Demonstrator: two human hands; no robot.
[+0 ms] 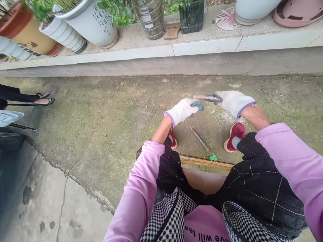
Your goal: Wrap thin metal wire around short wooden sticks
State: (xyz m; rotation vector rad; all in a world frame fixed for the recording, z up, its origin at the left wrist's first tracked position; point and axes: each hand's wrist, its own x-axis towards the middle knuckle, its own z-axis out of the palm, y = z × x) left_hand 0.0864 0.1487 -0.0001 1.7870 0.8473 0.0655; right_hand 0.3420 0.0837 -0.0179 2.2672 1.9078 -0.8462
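Observation:
Both hands wear white knit gloves with grey-blue fingertips and purple cuffs. My right hand (233, 102) grips a short stick (208, 97), held roughly level above the ground. Its left end is bare and pale brown, while the part nearer the glove is dark and shiny, as if wrapped in film. Just below that bare end, my left hand (185, 109) has its fingers curled in with thumb and fingertips together; whatever they may hold does not show. A second thin, greyish stick (200, 139) lies on the ground between my red shoes.
A small green packet (213, 157) lies by a wooden bar (205, 162) between my knees. Beyond my hands runs a low tiled ledge (207, 46) with several potted plants, including a white pot (88, 25). At the left is another person's foot (44, 101).

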